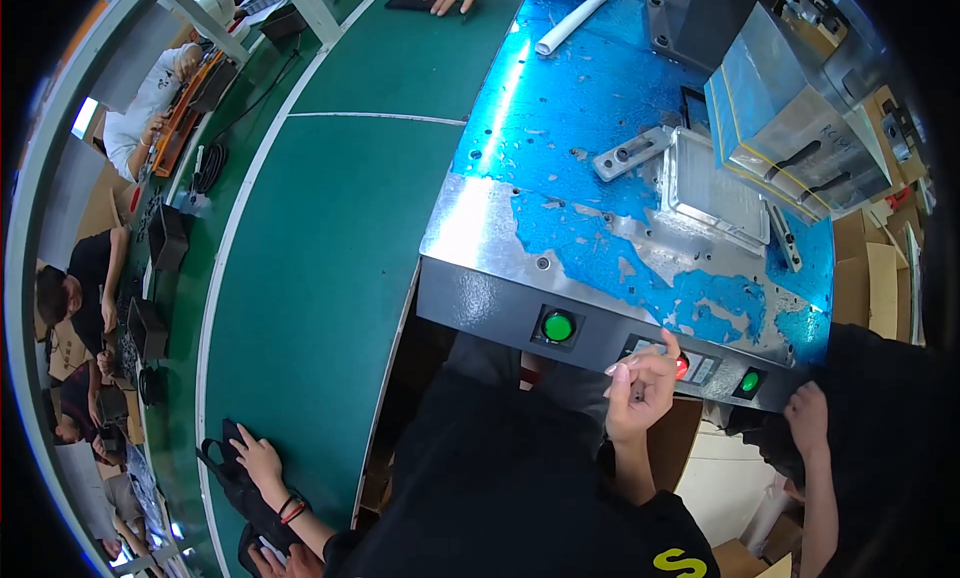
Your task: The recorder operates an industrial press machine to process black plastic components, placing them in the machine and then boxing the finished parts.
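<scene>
A plain-knit black shirt [490, 478] fills 6 o'clock, its short sleeves ending well clear of the wrists, with a curved, bright yellow mark [680, 564] on the cloth at 5 o'clock. Dark grey trousers [575, 383] show between 5 and 6 o'clock. At 7 o'clock, the bare left hand [260, 465] has a red band [294, 513] and a thin dark band [287, 504] round its wrist. The right hand [643, 393], at 4 o'clock, is bare.

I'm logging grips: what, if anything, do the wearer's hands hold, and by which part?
The right hand holds nothing visible. The left hand lies on the far end of a black item; whether it grips it cannot be told.
</scene>
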`<action>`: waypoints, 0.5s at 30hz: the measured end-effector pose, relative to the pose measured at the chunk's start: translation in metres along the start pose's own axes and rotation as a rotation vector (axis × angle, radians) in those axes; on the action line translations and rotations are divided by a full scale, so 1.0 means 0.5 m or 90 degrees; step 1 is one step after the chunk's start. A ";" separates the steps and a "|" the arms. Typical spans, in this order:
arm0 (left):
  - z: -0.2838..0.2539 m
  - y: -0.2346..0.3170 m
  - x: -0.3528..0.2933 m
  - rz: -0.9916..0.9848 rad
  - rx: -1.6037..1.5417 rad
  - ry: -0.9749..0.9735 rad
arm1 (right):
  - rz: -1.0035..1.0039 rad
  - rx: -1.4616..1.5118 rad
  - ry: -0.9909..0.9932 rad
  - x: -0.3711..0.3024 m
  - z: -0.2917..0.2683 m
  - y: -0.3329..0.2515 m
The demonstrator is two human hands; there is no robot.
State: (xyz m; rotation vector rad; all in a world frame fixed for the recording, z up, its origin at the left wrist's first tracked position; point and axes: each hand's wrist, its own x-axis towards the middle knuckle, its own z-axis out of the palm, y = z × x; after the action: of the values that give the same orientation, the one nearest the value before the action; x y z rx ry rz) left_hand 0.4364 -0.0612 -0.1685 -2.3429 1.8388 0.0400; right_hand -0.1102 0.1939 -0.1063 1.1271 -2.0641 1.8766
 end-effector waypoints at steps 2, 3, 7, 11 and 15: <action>-0.006 0.039 -0.003 0.034 0.019 0.021 | 0.002 -0.003 -0.004 0.001 -0.001 0.000; -0.014 0.071 -0.007 0.053 0.030 0.032 | 0.005 -0.006 -0.004 -0.001 -0.005 0.000; -0.100 0.294 -0.074 0.174 -0.020 0.082 | -0.002 -0.059 -0.041 0.004 -0.016 -0.004; -0.136 0.478 -0.081 0.512 -0.324 0.057 | -0.010 -0.062 -0.047 0.021 -0.004 -0.016; -0.199 0.703 -0.002 0.747 -0.313 0.067 | 0.011 -0.106 -0.033 0.023 -0.019 -0.018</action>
State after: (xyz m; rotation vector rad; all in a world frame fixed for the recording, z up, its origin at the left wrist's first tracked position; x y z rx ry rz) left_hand 0.0881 -0.1552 -0.1095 -1.0875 3.2237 0.5522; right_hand -0.1166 0.1981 -0.0905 1.1313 -2.2171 1.6625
